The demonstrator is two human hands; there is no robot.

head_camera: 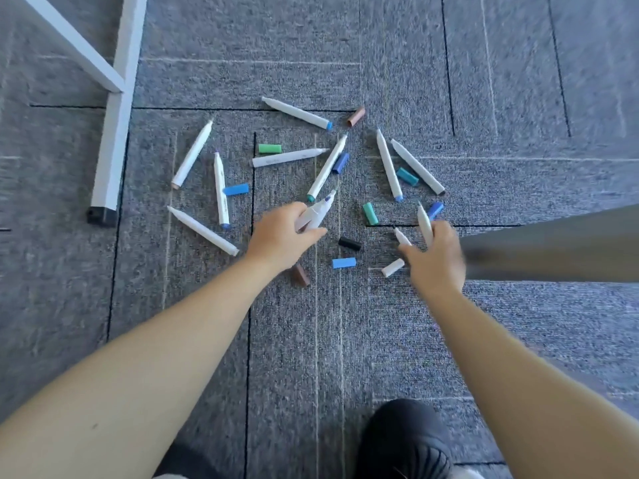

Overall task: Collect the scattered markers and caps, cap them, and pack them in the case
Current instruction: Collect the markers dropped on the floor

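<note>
Gripping uncapped markers, left fingers (311, 233) around one (316, 214), right fingers (415, 250) around two (424, 223), risks ink smearing skin or carpet (345, 340).

Eleven markers (389, 164), eleven caps (236, 189).

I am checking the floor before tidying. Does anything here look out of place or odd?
Yes. Uncapped markers and loose caps lie scattered across the grey carpet, pointing every way. A black cap lies between the hands. The left hand holds one open marker, and the right hand holds two. No case is visible.
</note>
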